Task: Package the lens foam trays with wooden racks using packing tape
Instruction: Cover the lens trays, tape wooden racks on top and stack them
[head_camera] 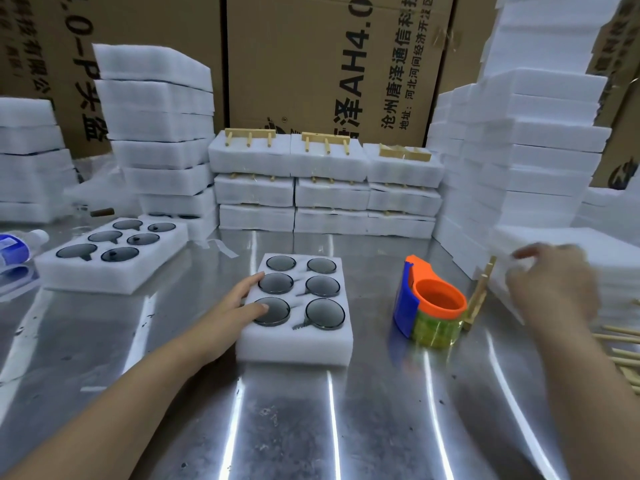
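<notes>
— Why does the left hand (242,299) lie on the foam tray (294,353)?

— It looks like a steadying hold. The tray sits on the table (381,427) right in front of the person, its six lenses (275,283) uncovered in their pockets. The fingers lie straight along the tray's left edge and the thumb rests on the nearest left lens. Nothing is gripped; the hand is flat and relaxed, and the forearm comes in low from the tray's near left.

— And the right hand (550,282)?

— It is well to the right of the tray, raised at the stack of foam sheets (554,242). The fingers bend over the edge of the top sheet, probably to take a cover for the lenses. Blur hides whether they have pinched it, so that cannot be told.

— Why is the tape dispenser (433,306) there?

— It stands upright just right of the tray, between the tray and the sheets, an easy reach for the right hand once a cover is on. A wooden rack (479,296) leans just beyond it, against the sheets, likely next in line.

— So the packing here is early?

— By the look of it, yes: no cover, rack or tape on this tray yet. Finished packs (329,188) are piled behind the tray, racks taped on top, and a second tray (104,275) waits to its far left.
</notes>
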